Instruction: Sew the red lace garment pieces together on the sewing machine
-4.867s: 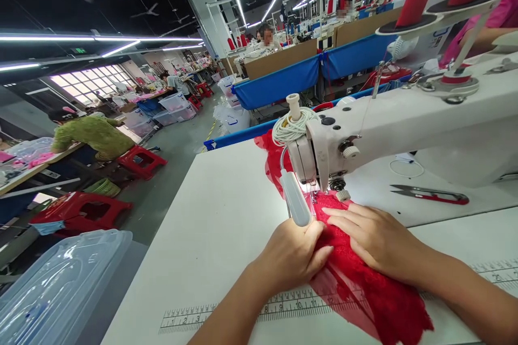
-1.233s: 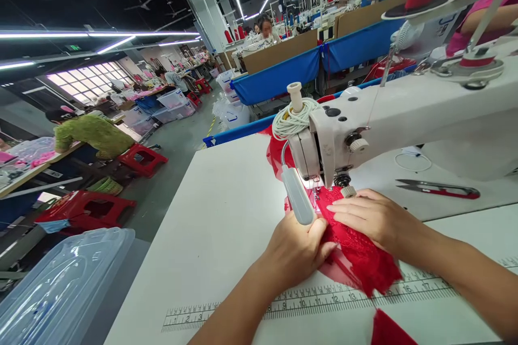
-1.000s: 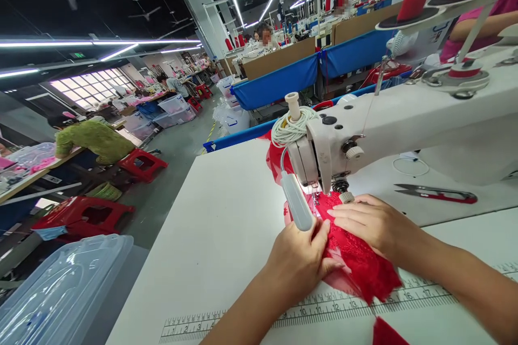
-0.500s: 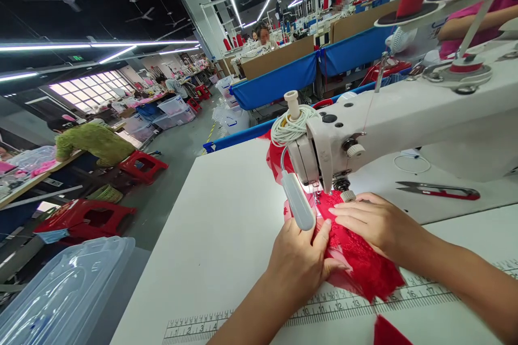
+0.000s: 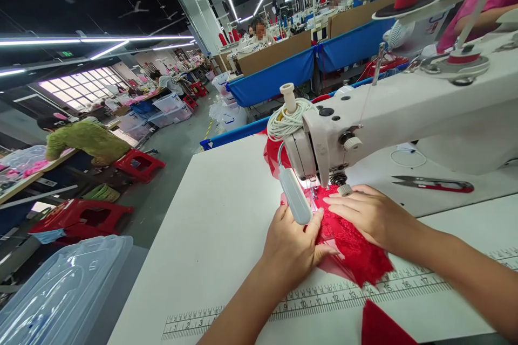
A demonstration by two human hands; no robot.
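Observation:
Red lace fabric (image 5: 356,250) with a sheer pink-red layer lies under the needle area of a white sewing machine (image 5: 319,145). My left hand (image 5: 289,237) rests on the sheer part at the left, thumb spread away from the fingers; a grey lamp head (image 5: 295,197) hides some fingertips. On the lace to the right, my right hand (image 5: 370,215) lies flat with its fingers stretched out, close to the presser foot (image 5: 314,192). More red fabric (image 5: 275,153) emerges behind the machine head.
Thread snips (image 5: 435,184) lie right of my right hand. A printed ruler scale (image 5: 307,302) runs along the table's front, with a dark red fabric piece (image 5: 382,326) below it. At left stand a clear plastic bin (image 5: 68,280) and red stools (image 5: 81,221). Co-workers sit farther off.
The red lace has slid slightly away from me toward the needle, its near edge farther from the ruler. Both hands have moved a little with it. The whole view has shifted slightly.

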